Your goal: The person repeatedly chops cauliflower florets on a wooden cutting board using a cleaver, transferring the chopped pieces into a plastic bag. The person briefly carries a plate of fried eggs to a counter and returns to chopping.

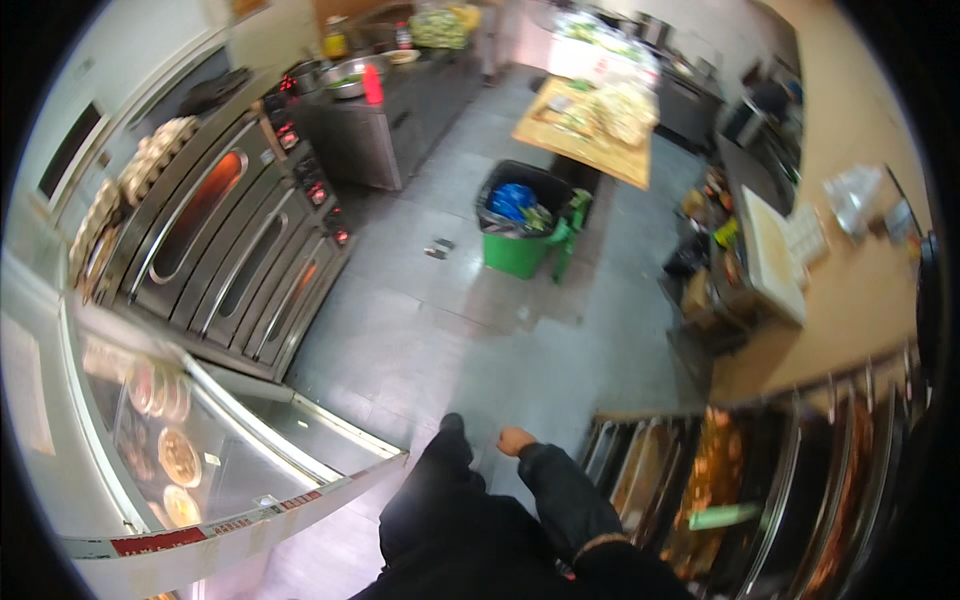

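My right hand [515, 441], in a dark sleeve, hangs in front of my body above the grey tiled floor [367, 330]. Its fingers look curled in, and nothing shows in them. My left hand is out of view. Close to the right sleeve stands a tray rack [675, 414] with several metal trays, some holding orange-brown food [709, 480]. A pale green strip-shaped object [724, 516] lies over one tray. To my left is a glass-sided display case [262, 416] with round dishes of food [180, 456] inside. One dark shoe [452, 422] points ahead.
Ahead stands a green bin [514, 255] with a black liner and a blue bag. Behind it, a wooden board [540, 139] carries pale leafy vegetables [626, 112]. A stacked deck oven [217, 247] lines the left, beside a steel counter [375, 142]. A white board [765, 247] leans at right.
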Tool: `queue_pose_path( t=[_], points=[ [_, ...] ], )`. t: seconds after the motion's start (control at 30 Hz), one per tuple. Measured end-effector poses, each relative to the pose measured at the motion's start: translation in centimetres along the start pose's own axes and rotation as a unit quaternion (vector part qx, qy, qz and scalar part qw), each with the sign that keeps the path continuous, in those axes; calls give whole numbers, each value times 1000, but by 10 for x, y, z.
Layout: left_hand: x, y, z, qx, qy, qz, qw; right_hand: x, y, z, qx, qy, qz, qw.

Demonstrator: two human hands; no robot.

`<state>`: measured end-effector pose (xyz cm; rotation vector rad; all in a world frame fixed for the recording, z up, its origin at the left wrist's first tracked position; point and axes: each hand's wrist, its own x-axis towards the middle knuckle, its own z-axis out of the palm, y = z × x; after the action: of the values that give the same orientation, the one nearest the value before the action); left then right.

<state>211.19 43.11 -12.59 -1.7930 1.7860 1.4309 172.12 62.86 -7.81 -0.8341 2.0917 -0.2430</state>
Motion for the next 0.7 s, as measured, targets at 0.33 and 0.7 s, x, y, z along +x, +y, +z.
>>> queue_pose_path(
  t=[0.33, 0.7],
  points=[
    [111, 110, 65, 266, 18, 5, 964, 95, 106, -124, 437, 30, 229, 869],
    [295, 635, -33, -185, -105, 208, 955, 176, 176, -257, 587, 36, 361, 724]
  ],
)
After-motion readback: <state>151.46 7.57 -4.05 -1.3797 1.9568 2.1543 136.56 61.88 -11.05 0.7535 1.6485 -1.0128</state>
